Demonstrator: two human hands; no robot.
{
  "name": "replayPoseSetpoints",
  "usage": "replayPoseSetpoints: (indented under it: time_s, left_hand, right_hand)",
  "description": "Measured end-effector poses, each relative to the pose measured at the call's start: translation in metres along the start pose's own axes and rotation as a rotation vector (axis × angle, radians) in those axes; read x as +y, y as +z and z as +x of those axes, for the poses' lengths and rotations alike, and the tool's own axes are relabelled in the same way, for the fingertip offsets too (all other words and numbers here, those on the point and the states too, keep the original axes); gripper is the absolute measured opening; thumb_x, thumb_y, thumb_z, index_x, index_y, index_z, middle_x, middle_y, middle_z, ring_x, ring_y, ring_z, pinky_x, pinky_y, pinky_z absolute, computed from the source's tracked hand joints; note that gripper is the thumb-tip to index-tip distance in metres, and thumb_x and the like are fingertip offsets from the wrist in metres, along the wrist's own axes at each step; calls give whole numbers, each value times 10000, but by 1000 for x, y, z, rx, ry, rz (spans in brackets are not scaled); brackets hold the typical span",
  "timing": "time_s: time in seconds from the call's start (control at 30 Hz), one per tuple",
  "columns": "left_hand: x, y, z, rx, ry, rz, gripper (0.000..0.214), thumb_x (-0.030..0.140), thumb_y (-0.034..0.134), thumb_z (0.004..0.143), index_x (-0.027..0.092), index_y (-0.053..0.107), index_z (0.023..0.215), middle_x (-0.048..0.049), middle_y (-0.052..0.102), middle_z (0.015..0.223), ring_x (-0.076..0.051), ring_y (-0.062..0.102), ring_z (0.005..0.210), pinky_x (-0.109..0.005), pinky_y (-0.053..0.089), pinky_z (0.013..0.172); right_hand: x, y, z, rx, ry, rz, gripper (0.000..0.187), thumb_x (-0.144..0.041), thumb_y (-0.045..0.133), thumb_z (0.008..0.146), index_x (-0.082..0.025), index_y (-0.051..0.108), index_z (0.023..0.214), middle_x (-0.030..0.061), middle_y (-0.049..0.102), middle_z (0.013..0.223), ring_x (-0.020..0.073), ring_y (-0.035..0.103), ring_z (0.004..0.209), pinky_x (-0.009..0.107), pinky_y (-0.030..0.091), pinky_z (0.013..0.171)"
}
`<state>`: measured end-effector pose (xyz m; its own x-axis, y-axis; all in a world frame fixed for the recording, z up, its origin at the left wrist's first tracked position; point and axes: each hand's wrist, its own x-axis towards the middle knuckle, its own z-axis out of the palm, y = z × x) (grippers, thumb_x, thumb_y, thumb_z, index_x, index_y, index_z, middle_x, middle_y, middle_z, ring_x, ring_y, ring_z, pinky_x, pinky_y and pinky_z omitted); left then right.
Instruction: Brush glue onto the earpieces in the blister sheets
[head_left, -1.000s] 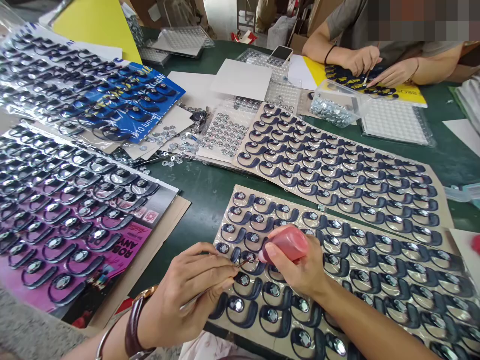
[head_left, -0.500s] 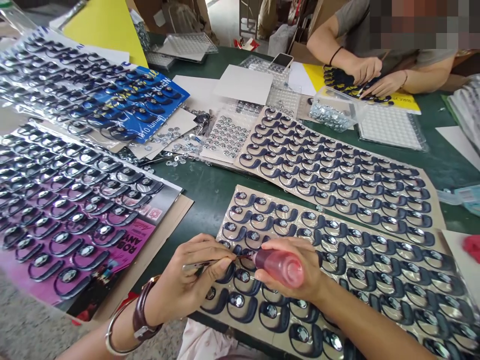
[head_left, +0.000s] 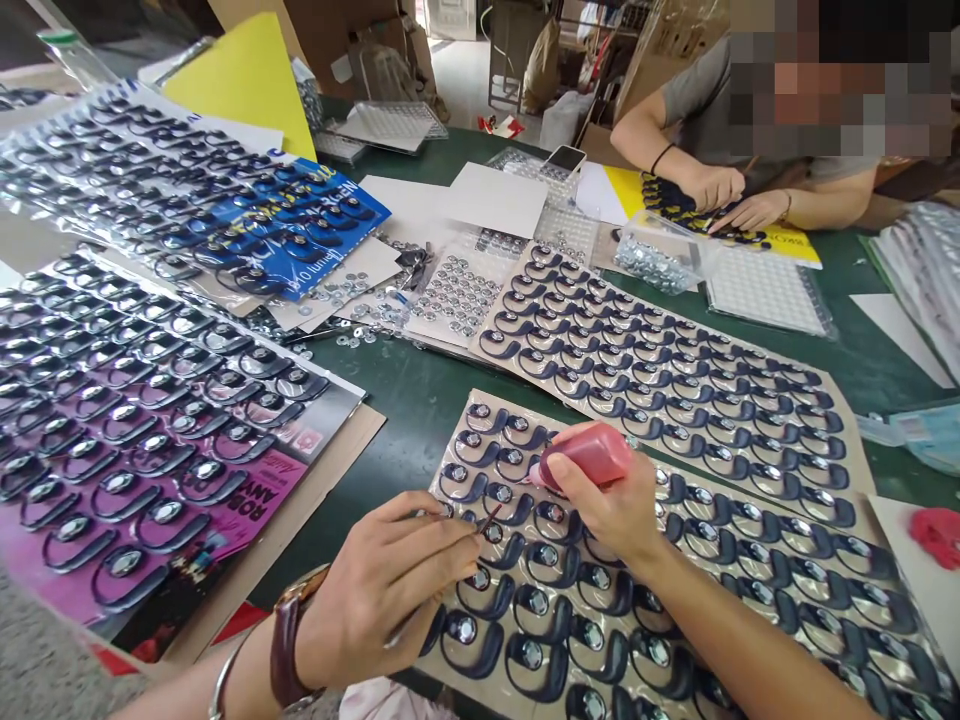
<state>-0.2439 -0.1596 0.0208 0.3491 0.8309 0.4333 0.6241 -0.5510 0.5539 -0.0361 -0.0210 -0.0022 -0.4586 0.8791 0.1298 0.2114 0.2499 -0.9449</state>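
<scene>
My right hand (head_left: 615, 510) is closed around a small red squeeze bottle (head_left: 589, 455), its nozzle tipped down-left over a cardboard sheet (head_left: 750, 560) covered in rows of dark ear-hook parts with shiny round inserts. My left hand (head_left: 390, 590) pinches a thin stick (head_left: 487, 520) whose tip points at a part near the sheet's left end. A brown watch strap and a metal bangle sit on my left wrist.
More sheets of the same parts lie at left (head_left: 142, 420), at the back left (head_left: 187, 200) and in the middle (head_left: 675, 370). Loose shiny discs (head_left: 450, 295) and clear trays sit beyond. Another person's hands (head_left: 720, 195) work on a yellow sheet at the far right.
My right hand has lifted the red bottle up and away from the stick's tip. My left hand has shifted slightly down and right with the stick. The view has tilted up a little.
</scene>
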Motion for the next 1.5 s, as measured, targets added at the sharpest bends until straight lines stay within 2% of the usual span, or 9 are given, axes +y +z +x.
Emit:
replayPoseSetpoints:
  time_s: [0.13, 0.37, 0.6, 0.87, 1.2, 1.5]
  left_hand:
    - [-7, 4, 4, -56, 71, 91, 323, 54, 410, 859, 36, 549, 1151, -171, 662, 1058, -206, 644, 898, -382, 486, 877]
    - [-2, 10, 3, -81, 107, 173, 313, 62, 345, 912, -18, 597, 1081, -185, 659, 1027, -236, 639, 913, -390, 481, 890]
    - [2, 14, 2, -64, 104, 228, 346, 76, 305, 949, -6, 615, 1076, -167, 665, 1035, -232, 636, 932, -386, 484, 904]
    - [2, 14, 0, -79, 91, 231, 332, 87, 319, 941, 11, 610, 1083, -162, 665, 1042, -222, 637, 937, -386, 503, 902]
    - [-1, 15, -5, -114, 72, 245, 334, 67, 349, 908, 23, 583, 1142, -160, 655, 1086, -217, 628, 973, -397, 497, 945]
    - [0, 14, -2, -97, 83, 232, 328, 58, 344, 902, 15, 599, 1103, -171, 661, 1049, -222, 644, 940, -398, 500, 922]
  right_hand:
    - [13, 11, -2, -6, -9, 32, 165, -318, 649, 817, -196, 604, 918, 24, 703, 725, 185, 689, 612, 286, 574, 592]
    - [11, 14, -1, -70, -48, 5, 165, -310, 670, 795, -204, 611, 906, -1, 695, 702, 162, 673, 587, 249, 548, 562]
    - [10, 15, 0, -132, -121, -24, 104, -284, 656, 808, -209, 614, 867, -9, 673, 723, 135, 648, 567, 244, 530, 570]
    - [12, 15, -1, -19, -192, -157, 134, -306, 661, 807, -191, 619, 863, 5, 687, 775, 128, 654, 592, 228, 515, 570]
    - [10, 14, -3, 16, -142, -92, 137, -303, 658, 804, -186, 611, 859, 4, 674, 715, 144, 653, 570, 242, 515, 550]
    - [10, 14, 0, 21, -95, -105, 78, -275, 649, 812, -207, 618, 833, -22, 683, 670, 137, 657, 574, 227, 512, 571]
